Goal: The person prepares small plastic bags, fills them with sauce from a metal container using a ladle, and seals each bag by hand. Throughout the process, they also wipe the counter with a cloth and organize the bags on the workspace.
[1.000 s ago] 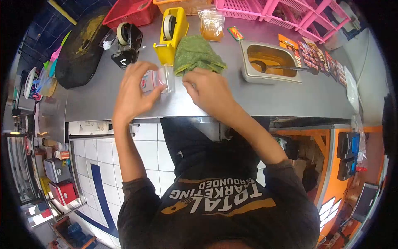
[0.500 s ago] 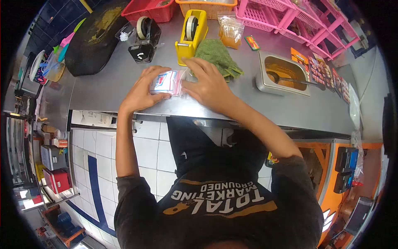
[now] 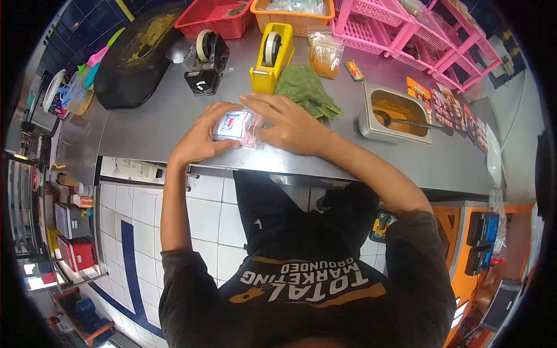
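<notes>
- Head view: steel counter (image 3: 151,124) spanning the frame, dark round pan (image 3: 136,55) at its far left end.
- Pink baskets (image 3: 377,23), red basket (image 3: 214,14) and orange basket (image 3: 296,14) lined along the back edge.
- Steel tray (image 3: 371,119) of orange sauce with ladle, right of centre.
- Green cloth (image 3: 304,90) just beside yellow tape dispenser (image 3: 271,55); black tape dispenser (image 3: 204,61) further left.
- Left hand (image 3: 200,139) curled around the near-left edge of small printed plastic bag (image 3: 237,124), fingers gripping.
- Right hand (image 3: 287,124) laid flat over the bag's right side, fingers spread, pressing down.
- Bag lying on the counter near its front edge, between both hands.
</notes>
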`<state>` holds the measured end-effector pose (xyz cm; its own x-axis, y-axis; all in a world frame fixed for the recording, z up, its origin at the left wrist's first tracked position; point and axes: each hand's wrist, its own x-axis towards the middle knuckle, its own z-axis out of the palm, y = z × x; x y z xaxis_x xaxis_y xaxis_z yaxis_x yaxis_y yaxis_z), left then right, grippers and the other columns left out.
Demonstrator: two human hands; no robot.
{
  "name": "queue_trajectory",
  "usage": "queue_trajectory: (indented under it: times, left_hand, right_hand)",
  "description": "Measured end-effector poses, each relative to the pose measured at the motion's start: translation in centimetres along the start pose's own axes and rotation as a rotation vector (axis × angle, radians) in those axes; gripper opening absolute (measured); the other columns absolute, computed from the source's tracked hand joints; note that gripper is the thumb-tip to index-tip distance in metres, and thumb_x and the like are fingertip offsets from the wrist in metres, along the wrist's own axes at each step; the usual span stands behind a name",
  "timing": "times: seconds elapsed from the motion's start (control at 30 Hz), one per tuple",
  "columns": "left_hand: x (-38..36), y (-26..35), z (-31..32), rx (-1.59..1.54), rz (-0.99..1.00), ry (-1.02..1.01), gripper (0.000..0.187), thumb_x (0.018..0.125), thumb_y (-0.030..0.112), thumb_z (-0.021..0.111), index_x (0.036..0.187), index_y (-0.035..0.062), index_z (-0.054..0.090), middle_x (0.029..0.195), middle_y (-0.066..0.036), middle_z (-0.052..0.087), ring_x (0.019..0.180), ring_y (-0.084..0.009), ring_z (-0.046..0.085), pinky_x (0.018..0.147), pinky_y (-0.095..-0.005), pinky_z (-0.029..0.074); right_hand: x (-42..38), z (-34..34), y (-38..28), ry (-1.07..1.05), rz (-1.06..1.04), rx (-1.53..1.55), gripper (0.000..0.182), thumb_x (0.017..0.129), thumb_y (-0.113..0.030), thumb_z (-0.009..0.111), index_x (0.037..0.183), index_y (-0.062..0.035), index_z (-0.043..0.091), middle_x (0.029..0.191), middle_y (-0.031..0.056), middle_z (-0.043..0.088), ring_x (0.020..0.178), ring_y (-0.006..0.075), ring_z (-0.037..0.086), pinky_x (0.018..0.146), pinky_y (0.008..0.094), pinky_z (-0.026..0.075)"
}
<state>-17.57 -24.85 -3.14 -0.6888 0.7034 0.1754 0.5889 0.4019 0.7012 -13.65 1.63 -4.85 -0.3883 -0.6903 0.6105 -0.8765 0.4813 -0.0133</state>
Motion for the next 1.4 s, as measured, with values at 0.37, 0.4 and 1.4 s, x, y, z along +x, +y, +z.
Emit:
queue_trajectory:
  times: [0.37,0.4,1.4]
  left_hand:
    - [-0.1,-0.3,0.1,-0.048,-0.025,0.004,0.072,0.070,0.016,0.086,0.136,0.0064,0.059,0.135,-0.015,0.058,0.130,-0.0340,0.052,0.113,-0.0427,0.039]
    - [0.0,-0.2,0.1,-0.064,-0.024,0.002,0.072,0.069,0.015,0.086,0.136,0.0064,0.059,0.135,-0.015,0.058,0.130,-0.0338,0.052,0.113,-0.0426,0.039]
    - [-5.3,14.2,14.8,0.074,0.069,0.175,0.016,0.075,0.000,0.074,0.087,0.0006,0.063,0.075,-0.012,0.062,0.066,-0.0307,0.061,0.056,-0.0397,0.050]
  right_hand:
    - [-0.6,-0.2,0.1,0.029,-0.028,-0.050,0.018,0.082,-0.017,0.064,0.094,-0.0056,0.071,0.144,0.0161,0.056,0.132,0.0336,0.054,0.106,0.0457,0.045]
    - [-0.9,-0.2,0.2,0.048,-0.033,-0.064,0.017,0.082,-0.016,0.064,0.095,-0.0066,0.070,0.142,0.0153,0.058,0.130,0.0333,0.055,0.103,0.0461,0.047]
    - [-8.5,-7.4,-17.3,0.310,1.300,0.829,0.017,0.091,-0.008,0.076,0.104,0.0043,0.075,0.090,0.0129,0.078,0.083,0.0154,0.076,0.074,0.0271,0.060]
